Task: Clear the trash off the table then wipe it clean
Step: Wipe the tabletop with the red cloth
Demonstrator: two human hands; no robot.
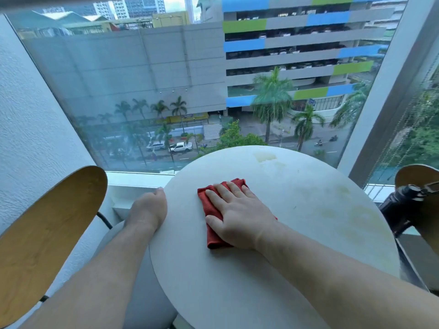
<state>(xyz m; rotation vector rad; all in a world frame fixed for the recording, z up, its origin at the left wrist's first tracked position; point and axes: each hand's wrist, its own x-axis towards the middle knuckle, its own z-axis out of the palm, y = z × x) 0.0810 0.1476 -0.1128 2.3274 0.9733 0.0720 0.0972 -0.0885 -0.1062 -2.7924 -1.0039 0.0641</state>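
Most of the red cloth (pixel 213 235) beneath the right hand (pixel 240 217); fingertips of the left hand (pixel 148 210) perhaps under the worktop (pixel 308 233) rim.

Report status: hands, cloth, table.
Left hand grips table rim. Right hand flat on cloth. No trash in view; stains far side and right.

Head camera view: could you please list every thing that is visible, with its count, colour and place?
table: 1, white, round, centre
stains: several, yellowish, far and right tabletop
cloth: 1, red, on the table, left of centre
left chair: 1, brown wood, left of the table
right chair: 1, brown wood, right edge of view
black object: 1, black, by the right chair, kind unclear
glass panel: 1, clear, behind the table
left hand: 1, holds the table's left rim
right hand: 1, flat on the cloth
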